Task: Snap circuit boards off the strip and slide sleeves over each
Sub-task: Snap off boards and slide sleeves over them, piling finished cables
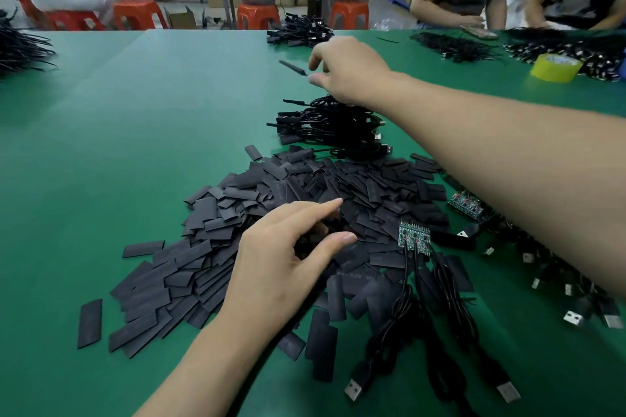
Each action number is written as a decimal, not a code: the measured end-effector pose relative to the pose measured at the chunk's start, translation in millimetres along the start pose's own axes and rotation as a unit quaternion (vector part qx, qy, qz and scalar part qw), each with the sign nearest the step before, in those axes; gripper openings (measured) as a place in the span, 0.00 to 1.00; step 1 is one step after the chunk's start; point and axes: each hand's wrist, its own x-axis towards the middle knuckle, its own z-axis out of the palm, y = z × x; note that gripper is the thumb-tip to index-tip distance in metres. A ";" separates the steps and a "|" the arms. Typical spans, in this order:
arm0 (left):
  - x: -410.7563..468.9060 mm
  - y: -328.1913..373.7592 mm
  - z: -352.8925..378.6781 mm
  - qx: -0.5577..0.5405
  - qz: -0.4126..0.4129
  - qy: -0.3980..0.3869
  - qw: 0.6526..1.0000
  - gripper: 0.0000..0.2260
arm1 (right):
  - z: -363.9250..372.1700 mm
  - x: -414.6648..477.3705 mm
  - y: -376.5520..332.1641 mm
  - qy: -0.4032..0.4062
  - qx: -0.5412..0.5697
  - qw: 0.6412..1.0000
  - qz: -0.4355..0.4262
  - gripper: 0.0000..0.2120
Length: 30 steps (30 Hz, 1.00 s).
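Observation:
A big heap of flat black sleeves (271, 213) covers the middle of the green table (135, 132). My left hand (288, 254) hovers over the heap, index finger and thumb stretched out and spread, fingertips touching the sleeves. A short strip of green circuit boards (414, 235) with black USB cables (440, 315) attached lies on the heap's right edge. A second strip (465, 205) shows beside my right forearm. My right hand (349, 73) reaches far out above a pile of sleeved cables (325, 125), fingers loosely apart. A sleeved piece (293, 68) sits just off its fingertips, blurred.
More USB plugs and cables (576, 298) lie at the right. A yellow tape roll (555, 68) stands at the far right among black cable piles (454, 46). Another bundle (299, 32) sits at the far edge. People work across the table; red stools (140, 12) stand behind.

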 end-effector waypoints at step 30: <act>1.1 4.2 1.9 -0.015 0.021 -0.058 0.998 0.11 | -18.5 -214.0 36.2 -0.168 0.404 0.898 0.054 0.09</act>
